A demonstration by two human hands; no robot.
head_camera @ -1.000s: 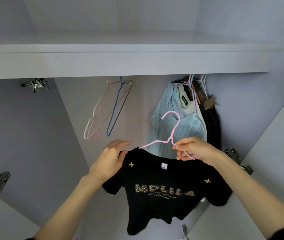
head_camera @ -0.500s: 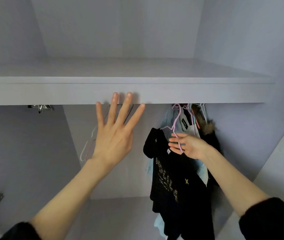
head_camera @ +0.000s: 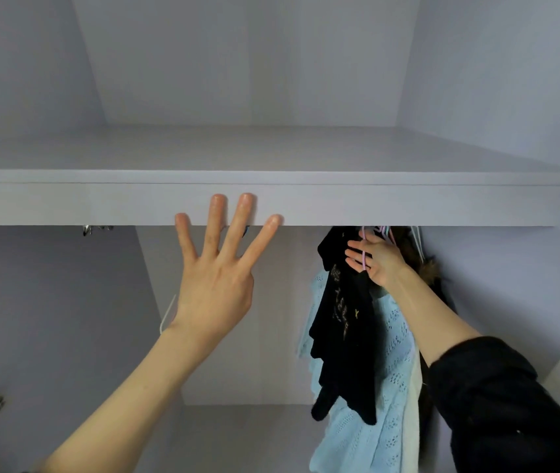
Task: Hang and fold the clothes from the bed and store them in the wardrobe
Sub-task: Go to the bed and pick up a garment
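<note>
The right hand is gripping the pink hanger carrying the black tee, lifting its hook under the shelf, beside the blue knit; whether it is seated on the rail is hidden. The left hand is holding nothing, fingers spread wide against the shelf edge. Several garments are hanging already; the bed is out of view, so what remains is unclear.

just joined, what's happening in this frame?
A person is hanging clothes in a white wardrobe. The right hand grips the pink wire hanger carrying a black printed T-shirt, up under the white shelf beside a light blue knit top. The left hand is spread open, holding nothing.
</note>
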